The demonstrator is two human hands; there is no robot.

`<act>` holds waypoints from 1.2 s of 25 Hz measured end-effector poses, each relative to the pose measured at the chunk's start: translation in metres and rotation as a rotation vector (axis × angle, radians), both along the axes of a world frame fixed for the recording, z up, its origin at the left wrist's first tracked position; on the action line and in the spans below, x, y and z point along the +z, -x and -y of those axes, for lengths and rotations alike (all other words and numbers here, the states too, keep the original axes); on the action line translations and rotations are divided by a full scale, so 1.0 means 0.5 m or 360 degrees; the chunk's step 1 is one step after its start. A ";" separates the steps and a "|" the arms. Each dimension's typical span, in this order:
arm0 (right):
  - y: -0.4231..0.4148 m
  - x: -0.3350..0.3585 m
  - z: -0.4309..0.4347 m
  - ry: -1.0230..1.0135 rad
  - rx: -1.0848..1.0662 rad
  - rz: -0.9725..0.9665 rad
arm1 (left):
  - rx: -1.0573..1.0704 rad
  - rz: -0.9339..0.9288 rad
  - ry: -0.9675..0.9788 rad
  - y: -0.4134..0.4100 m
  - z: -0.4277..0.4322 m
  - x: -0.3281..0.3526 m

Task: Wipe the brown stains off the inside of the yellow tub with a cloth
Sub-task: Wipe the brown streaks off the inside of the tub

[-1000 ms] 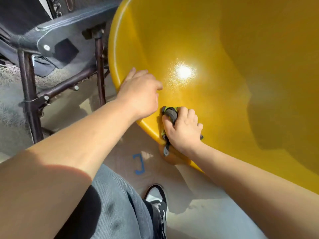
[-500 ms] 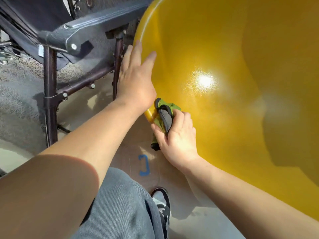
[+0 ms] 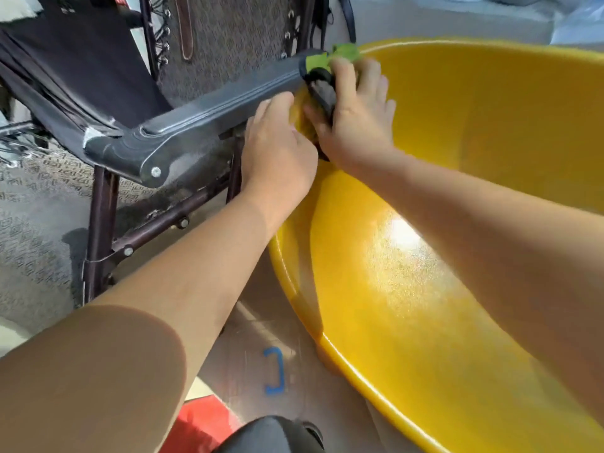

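Observation:
The large yellow tub (image 3: 457, 197) fills the right side of the head view, its glossy inside catching a bright glare. My right hand (image 3: 356, 116) presses a green and dark grey cloth (image 3: 322, 78) against the tub's far left rim, next to the chair's armrest. My left hand (image 3: 277, 155) grips the tub's left rim just below the cloth, fingers curled over the edge. No brown stains show clearly on the visible inner wall.
A dark folding chair (image 3: 196, 125) stands tight against the tub's left side, its armrest reaching to the rim. A blue tape mark (image 3: 274, 371) lies on the floor below. A red object (image 3: 202, 426) and a dark shoe (image 3: 271, 436) sit at the bottom edge.
Both hands have travelled along the rim away from me, toward the chair's armrest. The cloth moved with my right hand; my left hand went from flat on the rim to gripping it.

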State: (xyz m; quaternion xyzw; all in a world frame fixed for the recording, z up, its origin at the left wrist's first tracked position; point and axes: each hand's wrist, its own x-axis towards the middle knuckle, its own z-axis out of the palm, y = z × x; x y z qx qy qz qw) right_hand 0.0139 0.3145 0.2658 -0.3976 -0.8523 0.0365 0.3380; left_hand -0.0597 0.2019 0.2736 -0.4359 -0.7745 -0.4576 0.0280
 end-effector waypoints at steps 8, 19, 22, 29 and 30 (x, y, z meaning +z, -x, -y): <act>-0.061 0.117 -0.193 -0.0122 0.0329 0.0494 | -0.0146 -0.0526 0.0346 -0.057 -0.140 0.037; -0.274 0.145 -0.406 0.0088 -0.0222 0.0631 | -0.0550 -0.0748 0.0440 -0.213 -0.343 -0.003; -0.361 0.128 -0.421 0.0028 -0.0273 0.0650 | -0.0626 -0.0713 0.0524 -0.285 -0.400 -0.001; -0.655 0.125 -0.400 -0.0121 -0.0678 0.0786 | -0.0964 -0.0565 0.0645 -0.514 -0.446 -0.004; -0.703 0.123 -0.392 -0.0098 -0.0754 0.0793 | -0.0990 -0.0538 0.0666 -0.543 -0.443 -0.006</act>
